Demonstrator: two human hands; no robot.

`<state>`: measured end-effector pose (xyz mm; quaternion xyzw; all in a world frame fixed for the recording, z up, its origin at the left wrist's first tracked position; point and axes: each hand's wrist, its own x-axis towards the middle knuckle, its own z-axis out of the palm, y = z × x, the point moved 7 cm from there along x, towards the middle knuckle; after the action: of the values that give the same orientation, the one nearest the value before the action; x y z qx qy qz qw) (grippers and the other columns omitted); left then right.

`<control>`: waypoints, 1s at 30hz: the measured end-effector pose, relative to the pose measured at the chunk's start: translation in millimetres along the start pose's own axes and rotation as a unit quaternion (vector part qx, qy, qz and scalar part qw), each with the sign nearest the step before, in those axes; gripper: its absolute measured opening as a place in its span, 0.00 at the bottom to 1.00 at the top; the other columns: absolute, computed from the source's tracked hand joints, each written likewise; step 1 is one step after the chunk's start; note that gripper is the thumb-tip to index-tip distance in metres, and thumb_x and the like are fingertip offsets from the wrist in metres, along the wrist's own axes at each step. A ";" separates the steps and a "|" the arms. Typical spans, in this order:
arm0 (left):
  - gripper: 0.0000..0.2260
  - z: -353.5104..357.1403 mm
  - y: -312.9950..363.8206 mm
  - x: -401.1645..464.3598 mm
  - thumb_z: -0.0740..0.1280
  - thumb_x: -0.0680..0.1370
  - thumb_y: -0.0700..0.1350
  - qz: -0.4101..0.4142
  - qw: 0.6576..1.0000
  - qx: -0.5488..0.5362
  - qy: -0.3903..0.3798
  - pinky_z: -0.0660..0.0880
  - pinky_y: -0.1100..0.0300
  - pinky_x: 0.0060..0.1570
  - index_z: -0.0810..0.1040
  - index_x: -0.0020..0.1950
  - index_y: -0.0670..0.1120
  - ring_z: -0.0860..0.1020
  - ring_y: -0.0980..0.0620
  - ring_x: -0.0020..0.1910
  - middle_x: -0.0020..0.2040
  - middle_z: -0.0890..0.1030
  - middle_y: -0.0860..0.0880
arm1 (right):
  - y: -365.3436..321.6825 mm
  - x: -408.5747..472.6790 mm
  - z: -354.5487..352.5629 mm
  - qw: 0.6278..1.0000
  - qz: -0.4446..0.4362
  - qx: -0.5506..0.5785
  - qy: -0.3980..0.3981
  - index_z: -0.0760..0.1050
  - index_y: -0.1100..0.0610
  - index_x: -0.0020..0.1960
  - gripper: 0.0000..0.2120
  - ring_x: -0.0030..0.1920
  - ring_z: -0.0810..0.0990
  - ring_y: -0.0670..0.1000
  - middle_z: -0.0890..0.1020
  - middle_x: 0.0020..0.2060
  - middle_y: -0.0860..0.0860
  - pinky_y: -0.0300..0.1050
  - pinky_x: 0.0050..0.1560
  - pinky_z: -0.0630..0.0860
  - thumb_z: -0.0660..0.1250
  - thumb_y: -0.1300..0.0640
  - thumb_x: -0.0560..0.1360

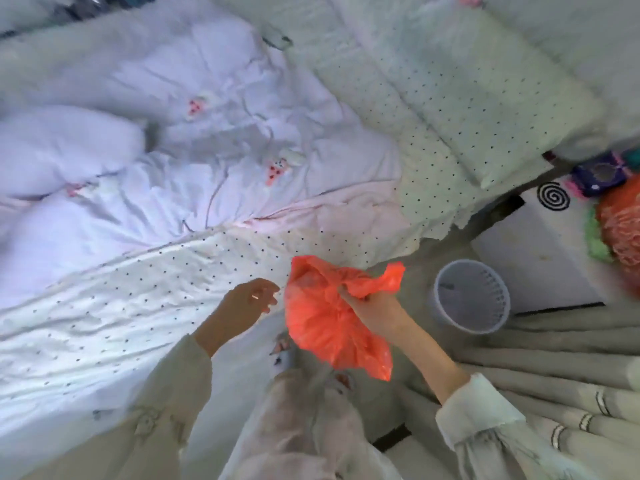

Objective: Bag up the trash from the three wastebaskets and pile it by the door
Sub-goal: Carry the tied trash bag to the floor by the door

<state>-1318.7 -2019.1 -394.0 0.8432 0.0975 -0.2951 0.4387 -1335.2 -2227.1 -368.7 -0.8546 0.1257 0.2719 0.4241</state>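
An orange plastic bag (322, 317) hangs crumpled in front of me, over my legs and the floor beside the bed. My right hand (372, 306) grips its bunched top edge. My left hand (251, 299) hovers just left of the bag with loosely curled fingers, touching nothing. A pale lattice wastebasket (471, 303) stands on the floor to the right of the bag; its inside looks nearly bare, with only a small dark scrap visible.
A bed with a dotted sheet (173, 289) and a rumpled white duvet (207, 143) fills the left. A white cabinet (540, 258) with colourful items stands at the right. Pale curtains (554, 375) hang at lower right.
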 end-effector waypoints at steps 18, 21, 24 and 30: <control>0.10 -248.0 -374.4 -331.8 0.56 0.79 0.39 -0.147 0.874 -0.279 0.369 0.69 0.75 0.30 0.75 0.46 0.49 0.77 0.57 0.34 0.39 0.79 0.51 | -287.2 -127.7 440.2 0.876 -0.252 -0.284 -0.297 0.77 0.50 0.50 0.21 0.53 0.80 0.53 0.82 0.49 0.51 0.50 0.59 0.74 0.58 0.35 0.71; 0.13 -290.9 -441.4 -389.4 0.56 0.78 0.39 -0.165 0.845 -0.283 0.422 0.70 0.73 0.31 0.74 0.41 0.54 0.77 0.63 0.29 0.37 0.79 0.52 | -326.3 -165.7 527.4 0.853 -0.264 -0.284 -0.350 0.77 0.49 0.48 0.12 0.55 0.79 0.51 0.81 0.47 0.49 0.45 0.62 0.72 0.59 0.44 0.76; 0.14 -326.7 -497.7 -439.2 0.56 0.79 0.40 -0.185 0.813 -0.287 0.471 0.73 0.65 0.35 0.74 0.40 0.57 0.76 0.66 0.28 0.37 0.79 0.54 | -363.8 -199.7 606.8 0.822 -0.289 -0.296 -0.393 0.76 0.52 0.58 0.17 0.61 0.76 0.50 0.80 0.55 0.48 0.37 0.60 0.68 0.57 0.45 0.77; 0.15 -379.4 -580.9 -509.9 0.56 0.78 0.40 -0.217 0.755 -0.303 0.539 0.71 0.72 0.34 0.74 0.40 0.58 0.77 0.65 0.28 0.38 0.80 0.52 | -428.3 -255.1 746.3 0.754 -0.335 -0.332 -0.458 0.75 0.53 0.62 0.20 0.61 0.76 0.50 0.79 0.60 0.51 0.38 0.62 0.67 0.55 0.43 0.78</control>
<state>-1819.6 -1322.2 -325.5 0.6419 0.5829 0.1659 0.4698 -1621.0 -1378.4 -309.2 -0.7024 -0.4759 0.4961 0.1845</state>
